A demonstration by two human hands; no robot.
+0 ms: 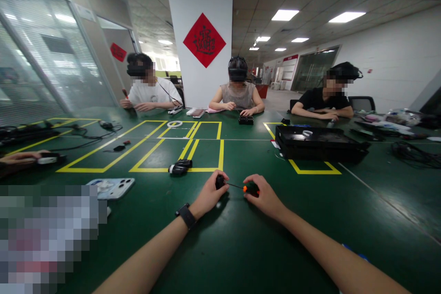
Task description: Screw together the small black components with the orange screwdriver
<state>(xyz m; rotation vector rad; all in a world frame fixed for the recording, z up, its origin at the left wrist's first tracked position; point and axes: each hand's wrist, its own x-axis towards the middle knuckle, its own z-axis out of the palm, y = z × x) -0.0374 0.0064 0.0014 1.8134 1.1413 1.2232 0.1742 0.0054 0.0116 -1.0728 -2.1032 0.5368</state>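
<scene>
My right hand (262,195) is closed around the black and orange handle of a screwdriver (245,189). Its thin dark shaft points left, toward a small black part (219,181) pinched in the fingers of my left hand (210,193). The shaft's tip reaches that part or ends right beside it; my fingers hide the exact contact. Both hands are just above the green table, near its middle. A dark band is on my left wrist. Beyond my left hand lies a black object with a white label (179,167), its kind unclear.
A phone (120,188) lies on the green table (213,257) at left. A long black case-like object (320,142) stands at right, with cables (416,154) beyond. Yellow tape (175,170) marks rectangles. Several people sit around the table; another person's hand (22,158) enters at left.
</scene>
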